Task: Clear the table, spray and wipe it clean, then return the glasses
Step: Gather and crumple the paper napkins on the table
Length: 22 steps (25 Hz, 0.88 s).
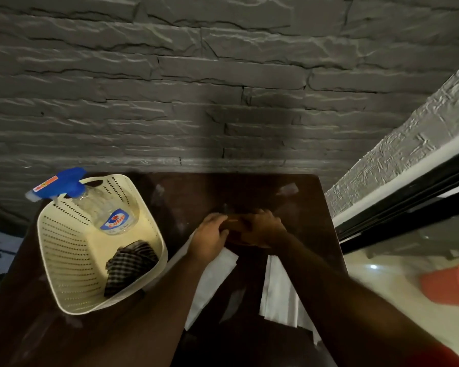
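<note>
**Hands gathered over a dark object at the middle of the table**

Hands meet just to the right of the cream basket (64, 250), which is your landmark here. Your left hand (210, 234) has its fingers curled forward over something low and brownish; your right hand (263, 227) curls in from the other side, touching or nearly touching the left. Both seem to grip the same thing, but it is dim and blurred, so I cannot tell for sure what it is or whether each hand truly holds it. It may be the glasses the task names; treat that as a guess.

If it is glassware, expect it to be rigid, smooth, fairly light and breakable. Take it round the body with fingers and thumb, not by the rim, and lift one piece per hand.

The table (289, 186) is dark brown and glossy, with pale smears at its far edge. Two white paper napkins (217, 276) lie right of the basket, under your forearms, nearer you than your hands.

Inside the basket, a clear spray bottle (109, 210) with a blue trigger head leans against the far rim, and a dark checked cloth (129, 263) lies crumpled at the near right corner. Neither is in use yet.
</note>
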Available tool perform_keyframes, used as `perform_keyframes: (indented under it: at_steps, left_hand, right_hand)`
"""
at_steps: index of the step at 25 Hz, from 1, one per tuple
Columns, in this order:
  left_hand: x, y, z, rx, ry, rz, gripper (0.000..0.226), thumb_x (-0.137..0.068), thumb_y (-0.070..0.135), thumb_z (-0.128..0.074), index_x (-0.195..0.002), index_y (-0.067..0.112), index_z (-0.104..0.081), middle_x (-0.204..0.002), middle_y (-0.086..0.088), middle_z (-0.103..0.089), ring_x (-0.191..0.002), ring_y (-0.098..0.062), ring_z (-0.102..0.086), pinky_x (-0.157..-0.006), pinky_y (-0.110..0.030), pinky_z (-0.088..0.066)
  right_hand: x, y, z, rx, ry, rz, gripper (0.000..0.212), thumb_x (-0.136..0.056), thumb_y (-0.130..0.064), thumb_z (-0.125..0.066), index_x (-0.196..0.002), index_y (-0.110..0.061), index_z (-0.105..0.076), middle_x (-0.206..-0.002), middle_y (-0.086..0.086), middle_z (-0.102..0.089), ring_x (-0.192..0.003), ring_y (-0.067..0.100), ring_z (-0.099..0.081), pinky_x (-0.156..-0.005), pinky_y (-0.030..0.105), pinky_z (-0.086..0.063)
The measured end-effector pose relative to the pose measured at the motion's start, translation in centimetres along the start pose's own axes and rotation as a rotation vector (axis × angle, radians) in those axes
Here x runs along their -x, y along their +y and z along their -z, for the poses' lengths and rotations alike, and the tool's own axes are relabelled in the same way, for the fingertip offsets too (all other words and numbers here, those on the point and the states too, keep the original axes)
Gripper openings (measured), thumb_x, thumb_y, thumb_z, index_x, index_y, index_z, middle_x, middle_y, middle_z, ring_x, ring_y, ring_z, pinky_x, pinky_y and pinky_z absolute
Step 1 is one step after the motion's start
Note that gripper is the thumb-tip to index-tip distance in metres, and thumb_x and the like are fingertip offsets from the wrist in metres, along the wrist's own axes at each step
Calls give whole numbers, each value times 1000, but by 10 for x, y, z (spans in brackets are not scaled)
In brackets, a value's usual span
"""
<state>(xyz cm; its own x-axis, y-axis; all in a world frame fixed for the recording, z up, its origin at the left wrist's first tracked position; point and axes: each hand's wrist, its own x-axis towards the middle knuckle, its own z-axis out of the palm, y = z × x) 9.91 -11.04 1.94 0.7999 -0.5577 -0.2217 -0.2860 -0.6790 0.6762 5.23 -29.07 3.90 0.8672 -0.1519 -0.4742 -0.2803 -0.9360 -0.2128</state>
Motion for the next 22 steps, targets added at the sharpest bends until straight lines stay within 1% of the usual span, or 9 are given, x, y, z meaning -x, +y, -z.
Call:
perform_keyframes:
  at_steps: [2, 5, 7, 9, 12, 14, 17, 20, 22]
  left_hand:
    - [-16, 13, -4, -39, -16, 17, 42, -97, 20, -52, -138, 19, -47, -144, -3, -43, -131, -21, -42, -109, -33, -35]
    - [-34, 23, -12, -54, -17, 41, 48, -96, 17, -53, -142, 21, -42, -148, -4, -39, -135, -22, -37, -112, -33, -31]
    - [-37, 23, -16, -62, -28, 55, 54, -94, 19, -57, -145, 24, -39, -149, -4, -37, -136, -23, -37, -111, -34, -33]
    - [-38, 17, -19, -95, -27, 33, 59, -90, 20, -63, -144, 24, -40, -147, -4, -40, -134, -23, -40, -110, -34, -34]
    - [-37, 2, -23, -134, 37, -12, 47, -89, 16, -62, -134, 22, -53, -134, -4, -53, -123, -23, -51, -104, -32, -40]
    - [-37, -1, -27, -147, 75, -30, 38, -90, 15, -60, -128, 22, -59, -126, -2, -59, -117, -21, -54, -102, -31, -42]
    - [-37, 3, -33, -135, 71, -52, 37, -94, 17, -55, -130, 20, -58, -127, -2, -59, -119, -19, -53, -104, -30, -40]
    - [-31, 1, -36, -104, 86, -58, 40, -94, 19, -55, -134, 21, -55, -129, -1, -59, -120, -18, -53, -104, -31, -41]
    - [-18, -7, -32, -105, 122, -44, 38, -94, 21, -55, -132, 18, -56, -125, -3, -61, -117, -19, -56, -100, -32, -45]
  right_hand:
    - [-6, 13, 12, -143, -8, -6, 39, -91, -49, -50, -120, -25, -60, -119, 7, -61, -106, 24, -59, -89, 39, -51]
    - [-15, 26, 24, -234, 64, 10, 27, -98, -24, -45, -115, -13, -63, -111, 9, -66, -98, 23, -64, -86, 36, -53]
    - [-16, 30, 29, -303, 140, 13, 27, -98, -23, -45, -115, -12, -63, -111, 9, -67, -97, 23, -64, -85, 35, -52]
    - [-11, 35, 28, -370, 173, 9, 32, -96, -31, -52, -121, -14, -60, -115, 5, -64, -100, 21, -62, -82, 30, -49]
    - [-3, 47, 9, -245, 130, 22, 57, -82, -50, -65, -131, -25, -49, -120, 1, -60, -105, 21, -61, -83, 33, -51]
    - [-5, 56, -2, -164, 150, 11, 52, -86, -40, -62, -134, -26, -46, -124, 5, -60, -107, 25, -61, -84, 37, -54]
    - [-10, 61, -3, -179, 234, -5, 45, -91, -27, -55, -135, -25, -47, -125, 7, -61, -106, 26, -62, -85, 39, -54]
    - [-12, 67, -4, -141, 179, -19, 56, -92, -27, -54, -145, -27, -35, -133, 11, -56, -115, 31, -57, -93, 43, -50]
    - [-8, 62, -2, -152, 131, -48, 72, -90, -28, -58, -151, -28, -21, -149, 11, -40, -132, 35, -41, -104, 48, -42]
